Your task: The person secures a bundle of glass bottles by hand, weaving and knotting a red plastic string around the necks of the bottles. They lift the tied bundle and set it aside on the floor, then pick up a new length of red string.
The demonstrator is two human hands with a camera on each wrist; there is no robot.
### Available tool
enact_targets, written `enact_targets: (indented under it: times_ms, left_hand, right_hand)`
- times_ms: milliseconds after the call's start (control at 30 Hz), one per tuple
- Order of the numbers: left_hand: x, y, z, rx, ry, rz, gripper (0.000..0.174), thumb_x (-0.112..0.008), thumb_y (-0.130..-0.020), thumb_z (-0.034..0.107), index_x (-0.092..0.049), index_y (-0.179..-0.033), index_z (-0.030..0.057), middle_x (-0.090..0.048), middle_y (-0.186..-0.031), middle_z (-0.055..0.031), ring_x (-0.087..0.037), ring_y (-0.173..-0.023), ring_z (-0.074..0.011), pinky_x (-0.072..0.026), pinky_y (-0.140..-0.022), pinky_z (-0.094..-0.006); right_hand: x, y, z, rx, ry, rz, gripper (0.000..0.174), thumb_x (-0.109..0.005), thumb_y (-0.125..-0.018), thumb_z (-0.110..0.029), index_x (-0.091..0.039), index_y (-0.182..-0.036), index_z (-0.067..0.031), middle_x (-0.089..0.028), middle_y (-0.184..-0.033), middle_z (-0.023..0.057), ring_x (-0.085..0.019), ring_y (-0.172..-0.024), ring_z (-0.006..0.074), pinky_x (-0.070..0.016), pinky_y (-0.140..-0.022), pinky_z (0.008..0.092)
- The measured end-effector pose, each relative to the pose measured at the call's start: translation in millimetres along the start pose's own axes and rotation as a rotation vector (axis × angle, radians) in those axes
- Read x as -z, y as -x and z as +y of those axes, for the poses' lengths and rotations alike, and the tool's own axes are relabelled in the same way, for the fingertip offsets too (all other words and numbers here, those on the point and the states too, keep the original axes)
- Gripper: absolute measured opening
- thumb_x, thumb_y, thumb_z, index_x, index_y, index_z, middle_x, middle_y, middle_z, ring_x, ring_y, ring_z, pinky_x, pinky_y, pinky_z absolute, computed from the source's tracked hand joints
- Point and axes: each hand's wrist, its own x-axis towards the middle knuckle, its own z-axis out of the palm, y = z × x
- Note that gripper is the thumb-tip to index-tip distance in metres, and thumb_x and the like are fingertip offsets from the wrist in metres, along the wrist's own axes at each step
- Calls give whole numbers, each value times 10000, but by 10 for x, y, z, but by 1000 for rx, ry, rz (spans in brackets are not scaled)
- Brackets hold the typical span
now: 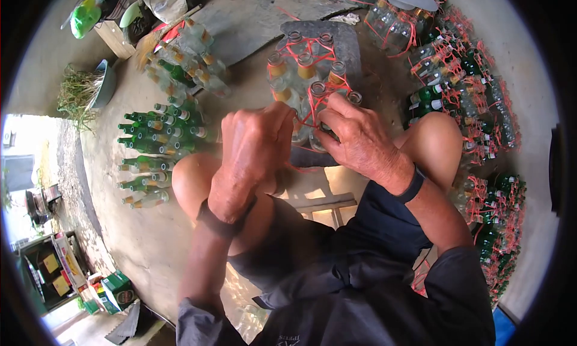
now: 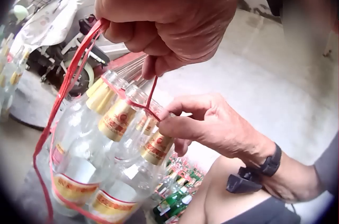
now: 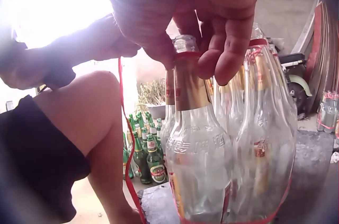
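Observation:
Clear glass bottles with gold neck labels stand upright in a cluster, bound by red plastic string. Above their necks my left hand grips the string in curled fingers; a strand runs taut from it down to the bottle tops, and a longer length hangs alongside. My right hand holds the neck of the nearest bottle, with thumb and fingers on either side of it, close by the string. In the left wrist view its thumb and forefinger meet where the taut strand reaches the neck.
The cluster stands on a dark slab between the knees. Loose green bottles and more clear bottles are grouped on the left floor. String-tied bundles line the right wall. A basin of dried stalks lies far left.

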Motion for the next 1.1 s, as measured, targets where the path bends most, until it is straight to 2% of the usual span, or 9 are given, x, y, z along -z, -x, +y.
enact_targets:
  times_ms: [133, 233, 400, 433, 500, 667, 733, 833, 1100]
  left_hand:
    - [-86, -237, -110, -35, -47, -27, 202, -747, -919, 175, -672, -764, 70, -675, -680, -178, -697, -667, -416, -544, -581, -492]
    - [-176, -342, -209, -11, -73, -83, 178, -762, -897, 185, -706, -771, 72, -693, -716, -191, -702, -690, -428, -557, -602, -505]
    - [-268, -364, -327, 153, 35, -158, 109, -764, -885, 210, -813, -852, 118, -742, -808, -168, -726, -780, -416, -588, -696, -501]
    - [-264, -362, -339, 154, 33, -163, 109, -764, -885, 210, -813, -852, 118, -742, -808, -168, -726, -780, -416, -588, -696, -501]
    - [-244, -353, -356, 268, -36, -236, 115, -758, -888, 219, -836, -887, 135, -756, -834, -154, -737, -814, -404, -596, -732, -486]
    - [-263, -271, -397, 269, 19, -230, 135, -762, -889, 235, -850, -920, 138, -761, -845, -163, -743, -818, -403, -598, -748, -482]
    - [-256, -277, -387, 280, 8, -233, 142, -760, -892, 239, -853, -931, 138, -762, -847, -168, -746, -820, -404, -600, -756, -481]
    - [-243, -247, -377, 341, 0, -253, 155, -756, -900, 240, -859, -947, 134, -768, -862, -183, -756, -842, -407, -603, -791, -483]
    - [-341, -129, -264, 533, 93, -234, 181, -761, -885, 249, -849, -948, 104, -764, -834, -186, -763, -830, -399, -604, -784, -469]
  right_hand:
    - [-5, 10, 29, 1, -2, -10, 191, -821, -845, -115, -673, -932, -32, -598, -1018, 117, -707, -812, 340, -591, -705, 445]
    - [4, 26, 27, -5, 15, -33, 201, -829, -840, -115, -673, -940, -37, -592, -1013, 115, -704, -809, 332, -589, -703, 436]
    - [15, 33, 44, -19, -23, -54, 221, -825, -834, -121, -647, -941, -46, -589, -1009, 115, -711, -822, 334, -594, -696, 437]
    - [10, 40, 43, -23, -27, -54, 219, -807, -839, -133, -624, -929, -52, -594, -1014, 121, -723, -840, 342, -600, -691, 444]
    - [9, 46, 45, -19, -33, -55, 218, -806, -844, -135, -623, -927, -52, -592, -1016, 122, -722, -839, 341, -600, -689, 440]
    - [-23, 99, 54, -22, -33, -50, 228, -807, -859, -142, -614, -937, -49, -587, -1053, 133, -720, -835, 345, -601, -686, 433]
    - [-25, 109, 46, -29, -21, -42, 339, -866, -826, -109, -649, -1077, -44, -571, -1062, 105, -711, -851, 316, -598, -697, 426]
    - [-25, 113, 65, -32, -47, -39, 347, -865, -826, -107, -644, -1086, -43, -568, -1067, 110, -715, -862, 321, -601, -688, 431]
    - [82, 62, 189, 0, -81, -21, 292, -848, -808, -46, -643, -1015, -27, -573, -1026, 127, -714, -867, 346, -601, -698, 452]
